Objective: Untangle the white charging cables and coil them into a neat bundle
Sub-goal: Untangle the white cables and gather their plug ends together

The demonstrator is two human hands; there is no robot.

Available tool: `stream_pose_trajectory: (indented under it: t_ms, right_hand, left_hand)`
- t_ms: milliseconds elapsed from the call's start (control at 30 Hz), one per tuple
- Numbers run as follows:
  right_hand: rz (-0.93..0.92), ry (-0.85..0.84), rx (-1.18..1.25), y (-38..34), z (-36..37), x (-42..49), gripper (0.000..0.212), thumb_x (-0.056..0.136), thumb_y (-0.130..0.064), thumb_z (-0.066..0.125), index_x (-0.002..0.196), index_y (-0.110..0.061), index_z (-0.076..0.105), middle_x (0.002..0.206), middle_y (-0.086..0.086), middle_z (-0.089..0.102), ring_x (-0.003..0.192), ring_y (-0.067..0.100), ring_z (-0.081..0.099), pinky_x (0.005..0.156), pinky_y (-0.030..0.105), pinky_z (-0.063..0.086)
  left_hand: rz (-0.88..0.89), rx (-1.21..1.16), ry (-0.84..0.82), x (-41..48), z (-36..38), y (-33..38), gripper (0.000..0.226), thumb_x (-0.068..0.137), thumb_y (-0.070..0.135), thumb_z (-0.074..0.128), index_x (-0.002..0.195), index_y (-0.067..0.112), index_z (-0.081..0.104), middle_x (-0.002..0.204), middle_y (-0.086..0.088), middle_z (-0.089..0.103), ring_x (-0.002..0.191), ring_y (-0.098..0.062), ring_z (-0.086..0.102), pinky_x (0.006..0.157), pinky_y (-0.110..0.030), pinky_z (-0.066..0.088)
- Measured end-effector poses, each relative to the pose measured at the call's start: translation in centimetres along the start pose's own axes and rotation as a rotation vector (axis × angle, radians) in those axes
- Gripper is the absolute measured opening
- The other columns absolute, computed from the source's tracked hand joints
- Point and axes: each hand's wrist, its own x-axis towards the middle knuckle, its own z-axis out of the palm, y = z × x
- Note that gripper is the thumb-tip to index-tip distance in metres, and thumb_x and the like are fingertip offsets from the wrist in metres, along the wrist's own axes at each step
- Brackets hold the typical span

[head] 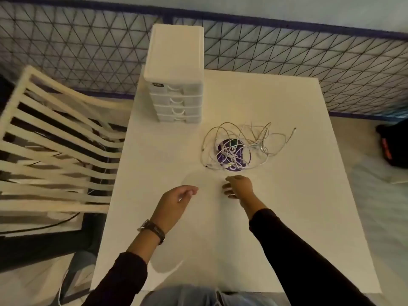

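Head view: white square table (287,228), matte top, takes up most of the frame. White charging cables (263,141) lie in a loose tangle right of centre on the far half, draped over a round purple disc (229,155) with white print. One plug end sticks out to the right.

White four-drawer plastic unit (176,85) stands at the far-left corner of the table. Slatted white chair (55,140) sits just beside the left edge. Dark wire-mesh panel (309,51) runs behind the table, and a black bag (395,146) is on the pale floor at right.

Left hand (176,202), watch (154,230) on its wrist, hovers mid-table with fingers loosely curled, holding nothing. Right hand (239,186) is just short of the tangle, fingers relaxed, holding nothing, not touching the cables.
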Motion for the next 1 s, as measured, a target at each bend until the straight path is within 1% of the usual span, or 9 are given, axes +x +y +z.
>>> stream_pose_trajectory:
  t_ms: [67,167,300,433,533,633,733,833,1000]
  right_hand:
    - [0.12,0.003,0.152,-0.6,0.8,1.0,0.025,0.097,-0.024,0.045,0.09,-0.003,0.055,0.072,0.01,0.06,0.058,0.023,0.056,0.056,0.031,0.047]
    - [0.134,0.046,0.212,-1.4,1.7,2.4,0.035,0.095,-0.033,0.048,0.081,-0.002,0.056,0.067,0.012,0.06,0.05,0.023,0.058,0.053,0.031,0.049]
    - [0.05,0.132,0.145,-1.7,2.0,4.7,0.031,0.083,-0.033,0.058,0.077,-0.003,0.06,0.057,0.013,0.061,0.042,0.026,0.06,0.046,0.031,0.052]
    - [0.013,0.139,-0.038,-1.8,1.6,5.0,0.025,0.081,-0.027,0.054,0.07,-0.005,0.06,0.052,0.013,0.063,0.05,0.03,0.064,0.059,0.044,0.06]
    - [-0.062,0.087,-0.069,-1.2,0.9,2.1,0.012,0.083,-0.015,0.054,0.076,-0.006,0.057,0.062,0.014,0.064,0.047,0.028,0.061,0.056,0.04,0.057]
    - [-0.191,-0.023,-0.085,0.5,-1.0,-1.1,0.014,0.091,-0.013,0.054,0.078,-0.009,0.06,0.079,0.011,0.068,0.047,0.021,0.061,0.05,0.032,0.054]
    - [-0.291,-0.044,0.06,0.6,-3.9,-4.9,0.014,0.093,-0.014,0.056,0.09,-0.004,0.065,0.09,0.01,0.071,0.06,0.022,0.067,0.059,0.036,0.057]
    - [-0.368,-0.059,0.235,0.0,-7.0,-8.1,0.02,0.095,-0.017,0.052,0.096,0.0,0.063,0.092,0.013,0.073,0.072,0.027,0.07,0.068,0.042,0.057]
    - [-0.401,-0.072,0.454,-2.2,-11.5,-11.7,0.031,0.099,-0.027,0.039,0.094,-0.003,0.058,0.084,0.019,0.07,0.07,0.028,0.068,0.063,0.035,0.057]
  left_hand:
    - [-0.026,-0.012,0.008,0.7,-0.5,0.0,0.028,0.094,0.011,0.052,0.093,0.035,0.065,0.096,0.014,0.07,0.093,0.003,0.062,0.088,-0.013,0.046]
    - [-0.027,-0.013,0.005,1.0,-0.9,-0.2,0.028,0.093,0.012,0.053,0.093,0.037,0.066,0.093,0.018,0.071,0.094,0.003,0.063,0.087,-0.012,0.046]
    - [-0.004,0.002,0.039,1.2,-1.4,-0.7,0.027,0.093,0.011,0.053,0.094,0.035,0.067,0.097,0.025,0.067,0.093,0.005,0.062,0.086,-0.008,0.044]
    - [-0.048,-0.006,0.059,0.5,-1.8,-1.6,0.025,0.093,0.012,0.053,0.096,0.031,0.068,0.096,0.025,0.068,0.093,0.005,0.062,0.084,-0.005,0.043]
    - [-0.083,-0.009,0.056,-0.3,-1.5,-2.0,0.024,0.093,0.011,0.053,0.096,0.03,0.068,0.096,0.027,0.067,0.094,0.007,0.061,0.081,-0.002,0.042]
    - [-0.086,-0.007,0.056,-0.8,-0.7,-1.8,0.025,0.093,0.011,0.053,0.095,0.031,0.067,0.096,0.029,0.066,0.092,0.008,0.061,0.08,0.0,0.041]
    - [-0.076,-0.015,0.041,-0.8,0.5,-0.9,0.025,0.093,0.011,0.053,0.095,0.032,0.068,0.096,0.027,0.067,0.093,0.006,0.061,0.08,-0.001,0.043]
    - [-0.043,-0.047,0.029,-0.7,2.3,0.8,0.025,0.092,0.011,0.054,0.095,0.03,0.069,0.095,0.023,0.069,0.093,0.004,0.062,0.079,-0.003,0.044]
    - [0.075,-0.076,0.038,-0.6,5.7,5.0,0.027,0.092,0.007,0.054,0.092,0.03,0.069,0.09,0.019,0.071,0.088,0.0,0.066,0.078,-0.007,0.046]
